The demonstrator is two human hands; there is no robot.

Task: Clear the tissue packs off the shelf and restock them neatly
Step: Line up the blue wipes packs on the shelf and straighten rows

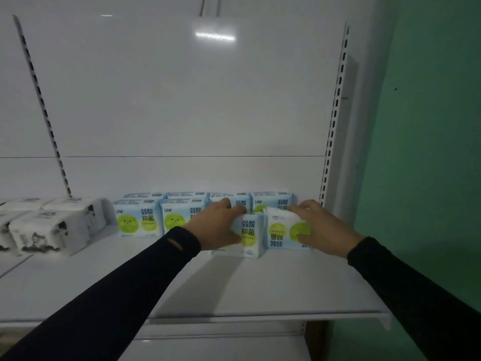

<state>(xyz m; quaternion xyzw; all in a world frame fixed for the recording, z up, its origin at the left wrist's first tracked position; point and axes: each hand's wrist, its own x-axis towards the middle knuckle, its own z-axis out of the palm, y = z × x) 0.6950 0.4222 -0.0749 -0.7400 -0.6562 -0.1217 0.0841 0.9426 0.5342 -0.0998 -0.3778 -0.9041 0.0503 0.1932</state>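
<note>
Several light-blue tissue packs with green circles stand in rows at the back of the white shelf. My left hand grips an upright pack in front of the rows, fingers over its top and thumb low on its front. My right hand holds another pack just right of it, upside down and tilted, fingers over its top and thumb on its front. The two held packs touch each other. Two more blue packs stand free at the left of the front row.
White tissue packs with black ink print sit at the shelf's left. A slotted upright bounds the shelf on the right, beside a green wall. The shelf's front edge runs below my arms.
</note>
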